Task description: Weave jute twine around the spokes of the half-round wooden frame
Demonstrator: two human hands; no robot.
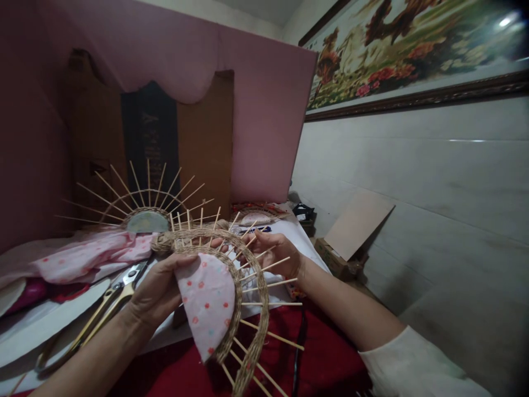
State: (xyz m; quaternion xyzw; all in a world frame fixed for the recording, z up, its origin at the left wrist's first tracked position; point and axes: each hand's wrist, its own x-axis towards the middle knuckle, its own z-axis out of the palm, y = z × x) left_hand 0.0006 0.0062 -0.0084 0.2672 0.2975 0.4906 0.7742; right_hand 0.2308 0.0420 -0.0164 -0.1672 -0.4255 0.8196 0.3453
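A half-round weaving (206, 300) has a white cloth centre with red dots, thin wooden sticks fanning out, and bands of brown twine woven around it. My left hand (163, 284) grips it by the cloth's left edge, thumb on top. Behind the upper right sticks is my right hand (281, 253), fingers bent together near the stick tips; whatever they pinch is hidden by the sticks. A ball of twine (163, 242) sits at the weaving's upper left end. Large scissors (113, 295) with yellowish handles lie beside my left forearm.
Another stick fan (147, 221) with a pale green centre stands at back left, near dotted pink cloth (93, 255). A third half-round piece (254, 219) lies at the back. Red cloth (326, 353) covers the front. Cardboard (359, 223) leans by the right wall.
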